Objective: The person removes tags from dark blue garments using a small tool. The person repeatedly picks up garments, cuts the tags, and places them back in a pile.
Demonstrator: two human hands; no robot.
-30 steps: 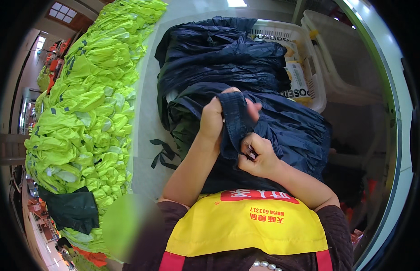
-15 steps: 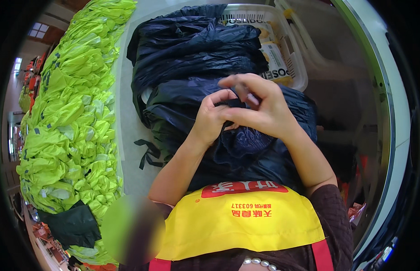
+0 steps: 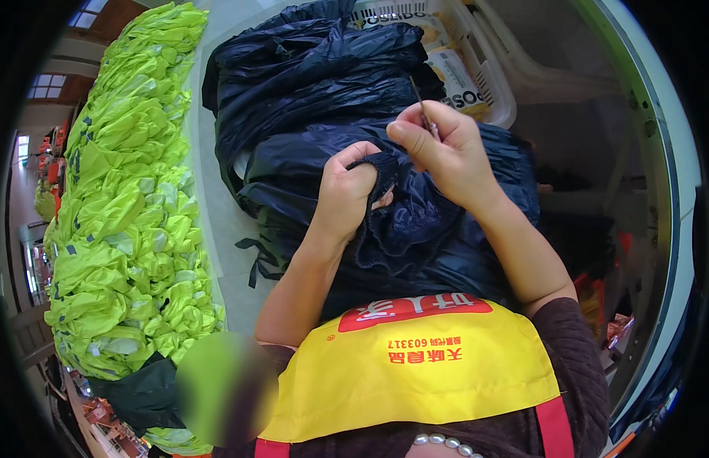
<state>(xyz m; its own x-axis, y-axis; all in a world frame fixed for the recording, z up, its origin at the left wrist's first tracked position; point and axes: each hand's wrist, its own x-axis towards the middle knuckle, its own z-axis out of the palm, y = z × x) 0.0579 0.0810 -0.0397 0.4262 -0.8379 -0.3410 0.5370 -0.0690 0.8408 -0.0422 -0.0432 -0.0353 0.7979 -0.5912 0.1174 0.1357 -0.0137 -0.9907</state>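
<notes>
My left hand [image 3: 345,187] is closed on a gathered, elastic-looking edge of a dark navy garment [image 3: 415,198], which bunches over its fingers and hangs below. To its right, raised above the cloth, my right hand [image 3: 450,153] pinches a slim, pointed metal tool [image 3: 425,114] with its tip pointing up and away. Fingers hide most of the tool, so its kind is unclear. The two hands are apart. Beneath them lies a heap of shiny dark navy garments [image 3: 324,84].
A long pile of lime-yellow garments [image 3: 133,221] runs down the left, with a dark cloth piece [image 3: 141,393] at its near end. A white plastic basket [image 3: 507,111] with printed packages stands at the far right. Dark strips [image 3: 261,259] lie on the pale tabletop [image 3: 228,221].
My right hand has drawn away from my left, up and to the right, with the tool. The garment edge in my left hand now shows more fully. The view has shifted slightly.
</notes>
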